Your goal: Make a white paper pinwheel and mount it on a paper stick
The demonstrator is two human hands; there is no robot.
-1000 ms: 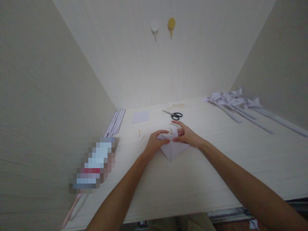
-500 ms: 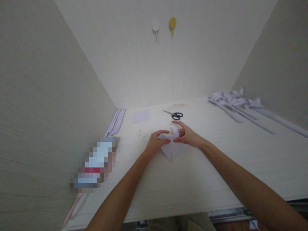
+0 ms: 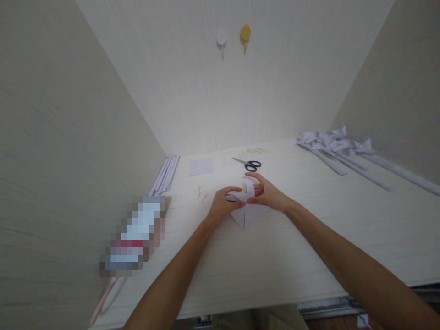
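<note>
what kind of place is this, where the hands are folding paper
Probably a small walled-in desk used for papercraft: scissors lie on the pale tabletop, rolled paper sticks sit at the left, and paper pinwheels at the right.

Two hooks, one scissors

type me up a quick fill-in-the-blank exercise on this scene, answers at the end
1. The folded piece held by the left hand and right hand is made of ____.
2. In view, the flat square sheet lies to the ____ of the scissors.
3. The hook beside the white hook is coloured ____.

Missing words: paper; left; yellow.
</note>
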